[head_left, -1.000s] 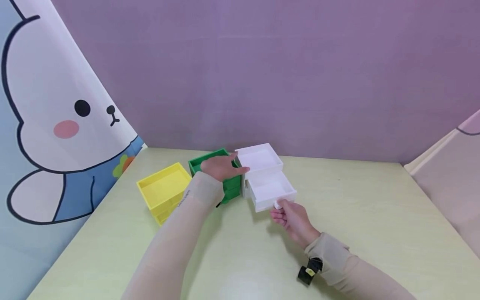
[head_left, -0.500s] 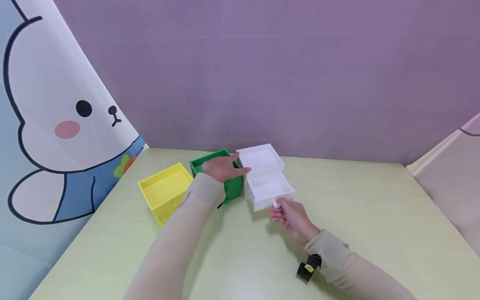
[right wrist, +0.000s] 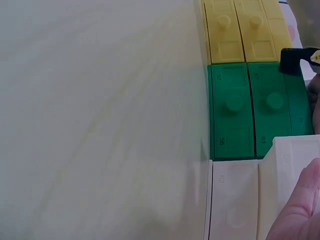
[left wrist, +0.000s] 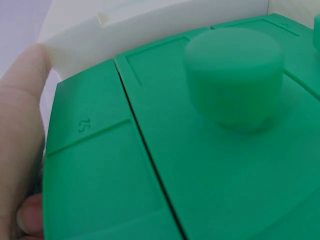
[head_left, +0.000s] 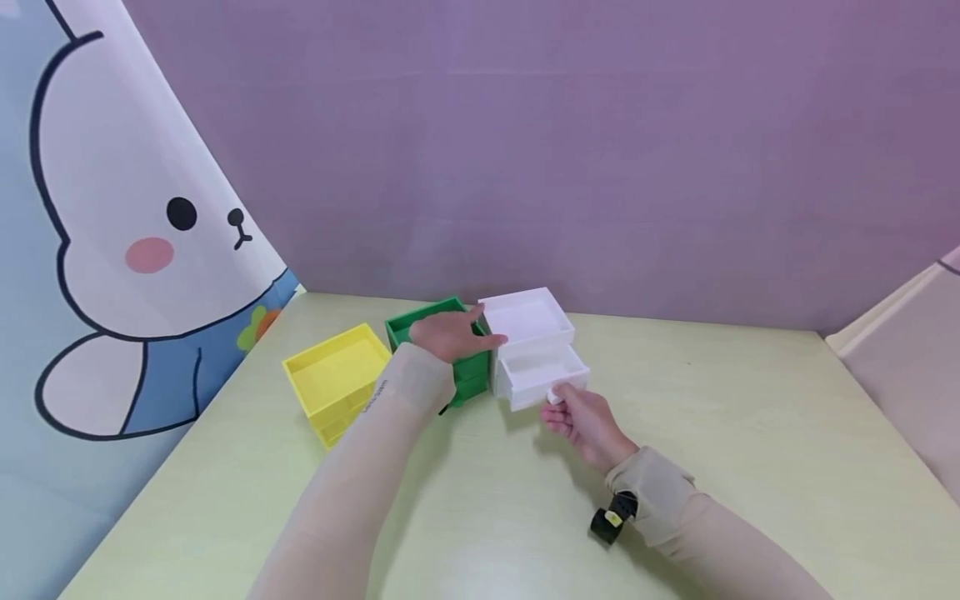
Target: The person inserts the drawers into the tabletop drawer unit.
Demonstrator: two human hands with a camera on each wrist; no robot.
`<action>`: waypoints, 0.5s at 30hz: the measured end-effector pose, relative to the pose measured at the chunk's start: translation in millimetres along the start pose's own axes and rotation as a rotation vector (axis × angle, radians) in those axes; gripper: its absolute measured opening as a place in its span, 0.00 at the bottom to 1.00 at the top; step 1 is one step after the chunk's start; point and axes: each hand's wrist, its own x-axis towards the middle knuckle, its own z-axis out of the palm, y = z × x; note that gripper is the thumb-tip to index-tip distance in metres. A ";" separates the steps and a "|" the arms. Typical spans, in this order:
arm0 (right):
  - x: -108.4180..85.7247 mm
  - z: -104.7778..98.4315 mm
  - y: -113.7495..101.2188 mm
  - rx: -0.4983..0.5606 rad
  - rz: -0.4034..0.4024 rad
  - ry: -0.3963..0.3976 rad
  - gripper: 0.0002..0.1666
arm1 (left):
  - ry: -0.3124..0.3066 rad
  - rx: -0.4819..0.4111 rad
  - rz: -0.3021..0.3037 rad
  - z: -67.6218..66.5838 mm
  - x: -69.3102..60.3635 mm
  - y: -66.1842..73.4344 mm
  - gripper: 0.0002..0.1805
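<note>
A small white drawer cabinet (head_left: 528,318) stands at the back of the table, its upper drawer (head_left: 542,371) partly pulled out and bare inside. My right hand (head_left: 588,425) pinches the round knob on that drawer's front. Beside it, my left hand (head_left: 446,335) lies over the top of a green drawer cabinet (head_left: 471,375), thumb and forefinger spread out to the white cabinet's left edge. In the left wrist view a straight finger (left wrist: 25,80) touches the white cabinet (left wrist: 150,25). The rest of the left hand's fingers are mostly hidden.
A yellow drawer cabinet (head_left: 337,375) stands left of the green one, partly behind my left forearm. Pale tabletop (head_left: 720,433) stretches to the right and front. A purple backdrop (head_left: 540,167) rises right behind the cabinets.
The white drawer has slid a little farther into its cabinet, my right hand moving with it. My left hand keeps its place against the cabinets. The head view has shifted slightly.
</note>
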 end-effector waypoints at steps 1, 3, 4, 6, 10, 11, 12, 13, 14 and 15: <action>1.5 0.6 -0.1 0.004 -0.001 0.002 0.07 | -0.001 0.000 -0.001 -0.1 0.1 0.1 0.45; 4.3 1.9 -0.3 0.013 -0.001 0.005 0.07 | -0.005 0.002 -0.002 -0.3 0.2 0.1 0.45; 5.4 2.6 -0.5 0.014 -0.002 0.001 0.07 | -0.006 0.003 -0.003 -0.5 0.2 0.1 0.45; 7.8 3.7 -0.6 0.012 -0.008 -0.004 0.07 | -0.008 0.007 -0.002 -0.7 0.4 -0.2 0.45; 12.5 6.5 -1.7 0.006 -0.029 -0.008 0.08 | -0.008 0.007 0.000 -1.2 0.4 -0.5 0.45; 13.6 7.3 -2.4 0.004 -0.033 -0.004 0.07 | -0.007 0.007 0.003 -1.5 0.1 -0.5 0.45; 15.0 8.1 -2.9 0.006 -0.033 0.002 0.07 | -0.005 0.005 0.004 -1.7 -0.4 -0.4 0.45; 16.4 8.9 -3.5 0.006 -0.034 0.005 0.07 | -0.003 0.004 0.006 -1.9 -0.9 -0.5 0.45; 18.1 9.5 -4.0 0.005 -0.031 0.010 0.07 | 0.000 0.002 0.007 -2.1 -1.5 -0.5 0.45; 19.7 10.4 -4.7 0.006 -0.030 0.016 0.07 | 0.004 0.000 0.009 -2.4 -2.0 -0.5 0.45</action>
